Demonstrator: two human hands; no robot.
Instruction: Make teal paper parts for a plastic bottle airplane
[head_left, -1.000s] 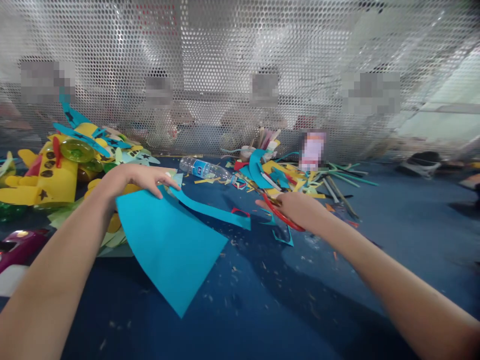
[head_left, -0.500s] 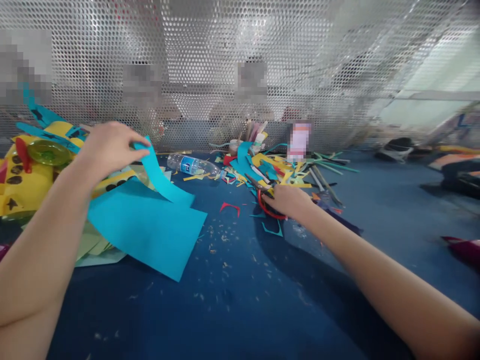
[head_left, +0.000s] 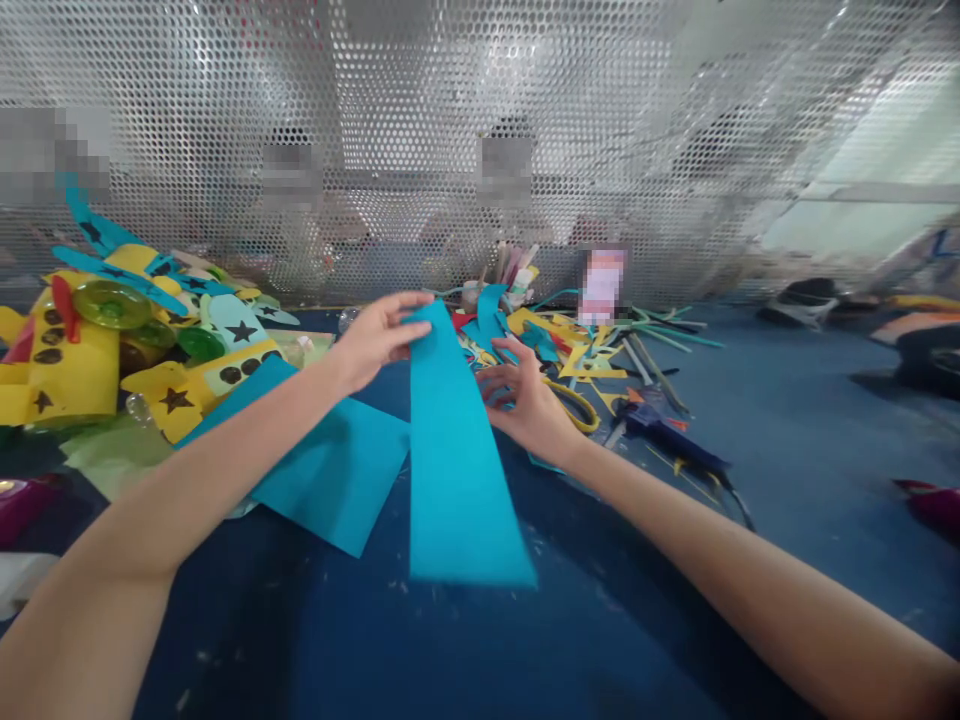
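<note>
- Blue paper strip: held up over the worktop, broad end lowest; whether that end touches cannot be told.
- Left hand: thumb and fingers pinching the strip's upper end.
- Right hand: empty, fingers parted and loosely curled, just beside the strip's right edge; contact unclear.
- Blue paper sheet: on the worktop, left of the strip, partly hidden by the left arm.
- Yellow paper shape: at left, marked with a black star.
- Dark blue tool: right of the right hand.
- Scrap pile: mixed colours, beyond the right hand.
- Mesh screen: along the far side.
</note>
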